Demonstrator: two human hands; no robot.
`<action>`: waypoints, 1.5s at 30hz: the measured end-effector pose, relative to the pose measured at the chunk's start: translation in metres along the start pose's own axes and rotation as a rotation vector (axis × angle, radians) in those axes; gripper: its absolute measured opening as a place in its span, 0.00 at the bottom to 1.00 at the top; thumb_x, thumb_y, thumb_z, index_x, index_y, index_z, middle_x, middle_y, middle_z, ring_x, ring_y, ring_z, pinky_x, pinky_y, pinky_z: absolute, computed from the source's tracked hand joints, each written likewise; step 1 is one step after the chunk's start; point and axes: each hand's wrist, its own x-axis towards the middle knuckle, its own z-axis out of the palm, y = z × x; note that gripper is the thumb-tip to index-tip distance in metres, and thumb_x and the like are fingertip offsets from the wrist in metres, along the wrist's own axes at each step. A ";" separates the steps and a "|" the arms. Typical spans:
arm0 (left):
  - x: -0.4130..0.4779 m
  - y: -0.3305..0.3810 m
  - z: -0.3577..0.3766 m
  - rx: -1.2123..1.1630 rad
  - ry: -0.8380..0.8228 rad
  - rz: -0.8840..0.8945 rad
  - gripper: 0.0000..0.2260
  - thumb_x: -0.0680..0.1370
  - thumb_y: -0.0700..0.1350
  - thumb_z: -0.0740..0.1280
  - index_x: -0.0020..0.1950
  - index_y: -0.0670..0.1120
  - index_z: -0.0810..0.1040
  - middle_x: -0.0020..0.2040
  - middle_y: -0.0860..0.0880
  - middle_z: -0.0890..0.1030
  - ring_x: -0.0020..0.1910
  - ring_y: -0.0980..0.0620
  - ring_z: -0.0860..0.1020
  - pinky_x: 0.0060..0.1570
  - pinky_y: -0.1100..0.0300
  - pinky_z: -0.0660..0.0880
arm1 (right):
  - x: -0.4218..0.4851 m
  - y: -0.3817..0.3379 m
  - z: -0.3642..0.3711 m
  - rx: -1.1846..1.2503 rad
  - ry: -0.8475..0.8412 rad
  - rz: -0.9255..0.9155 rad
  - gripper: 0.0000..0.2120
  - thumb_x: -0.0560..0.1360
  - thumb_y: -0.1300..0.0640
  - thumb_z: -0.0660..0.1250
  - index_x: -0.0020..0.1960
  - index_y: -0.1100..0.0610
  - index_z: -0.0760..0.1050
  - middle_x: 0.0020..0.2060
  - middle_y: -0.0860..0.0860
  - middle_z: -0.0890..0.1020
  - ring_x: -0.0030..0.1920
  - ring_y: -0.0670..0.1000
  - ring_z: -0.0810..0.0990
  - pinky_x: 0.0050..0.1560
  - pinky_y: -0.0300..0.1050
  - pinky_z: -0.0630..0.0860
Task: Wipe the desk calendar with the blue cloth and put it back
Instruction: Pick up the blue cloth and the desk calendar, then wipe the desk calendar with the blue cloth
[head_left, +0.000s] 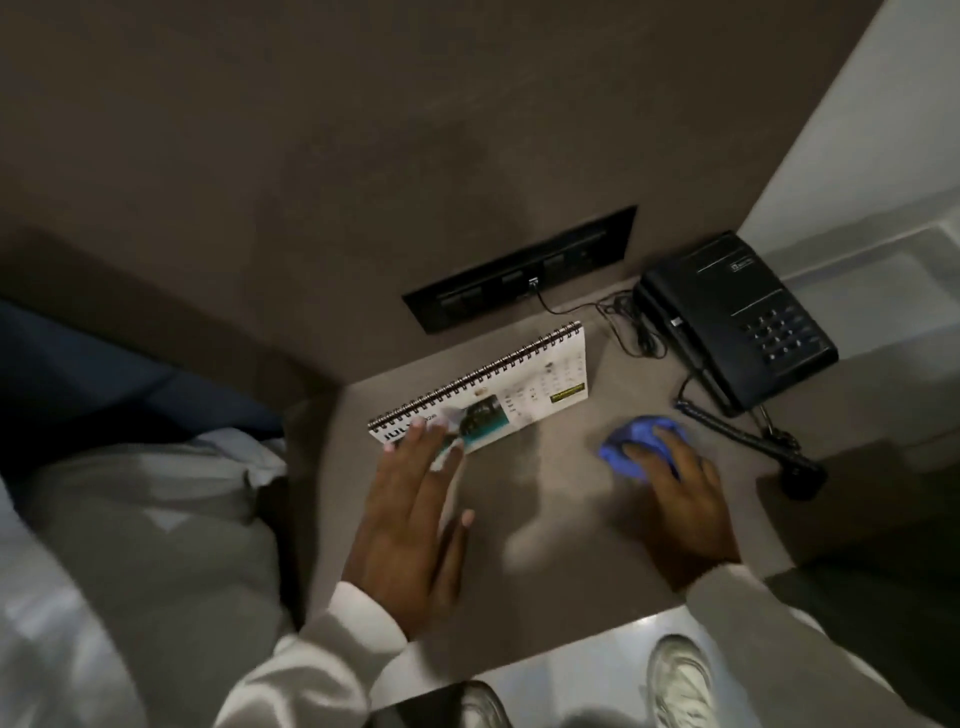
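The white spiral-bound desk calendar stands on the brown bedside table, its coil on top and its printed face toward me. My left hand is spread flat with fingers apart, fingertips touching the calendar's lower left corner. To the right, the crumpled blue cloth lies on the table top. My right hand rests on top of the cloth, fingers curled over it. The hand hides the near part of the cloth.
A black desk phone sits at the back right, its coiled cord running along the table's right edge. A black socket panel is set in the wall behind. Bedding lies at the left. My shoes stand on the pale floor below.
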 end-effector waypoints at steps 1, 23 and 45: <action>0.007 -0.006 -0.012 0.026 0.012 0.048 0.24 0.76 0.46 0.62 0.71 0.39 0.67 0.74 0.38 0.67 0.77 0.40 0.59 0.72 0.36 0.60 | -0.008 -0.012 0.002 0.112 0.094 -0.007 0.34 0.75 0.36 0.43 0.67 0.55 0.71 0.70 0.62 0.68 0.67 0.66 0.68 0.68 0.56 0.63; 0.126 -0.092 -0.023 0.318 -0.470 0.668 0.44 0.74 0.66 0.55 0.78 0.40 0.43 0.80 0.43 0.50 0.80 0.46 0.47 0.76 0.40 0.53 | 0.029 -0.149 0.090 0.708 0.854 -0.134 0.21 0.79 0.59 0.59 0.71 0.51 0.65 0.75 0.58 0.59 0.76 0.52 0.56 0.74 0.48 0.60; 0.136 -0.101 -0.020 0.332 -0.490 0.761 0.48 0.72 0.68 0.58 0.77 0.41 0.39 0.80 0.44 0.42 0.79 0.47 0.42 0.77 0.43 0.49 | 0.045 -0.162 0.133 0.503 0.781 -0.076 0.33 0.70 0.68 0.70 0.71 0.51 0.65 0.74 0.56 0.57 0.73 0.58 0.60 0.70 0.57 0.66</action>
